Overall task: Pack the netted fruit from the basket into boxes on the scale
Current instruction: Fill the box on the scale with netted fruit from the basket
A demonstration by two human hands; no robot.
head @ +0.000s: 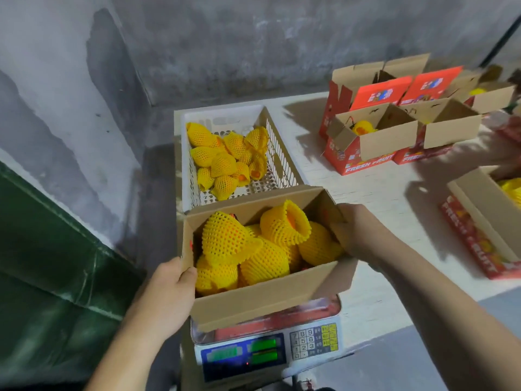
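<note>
a cardboard box [262, 300] is sitting at the centre of the view, tilted over the scale [267, 351], whether touching its platter i cannot tell, with its flaps open and netted fruit [253, 244] filling it; about six yellow foam-net pieces are showing on top. the left hand [169, 289] is gripping the box's corner at seven o'clock, fingers curled shut around the cardboard with the thumb lying over the rim. the right hand [355, 230] is clasping the box's side at three o'clock, fingers wrapped closed on the wall and flap.

the scale is showing at six o'clock under the box, with green lit displays whose digits are too blurred to read and a keypad where 7 8 9, 5 6, 1 2 3 are legible.

at twelve o'clock from the box, touching its far flap, a white basket [284, 165] is holding roughly a dozen more netted fruits [225, 156] in yellow mesh.

at two o'clock, a group of red boxes [363, 162] is standing on the white table [375, 190]; at least four are countable, flaps up, the front ones reading "fresh fruit" in white letters. at three o'clock another red carton [479, 249] is lying at the frame edge, its side printing partly legible as "fruit".
</note>
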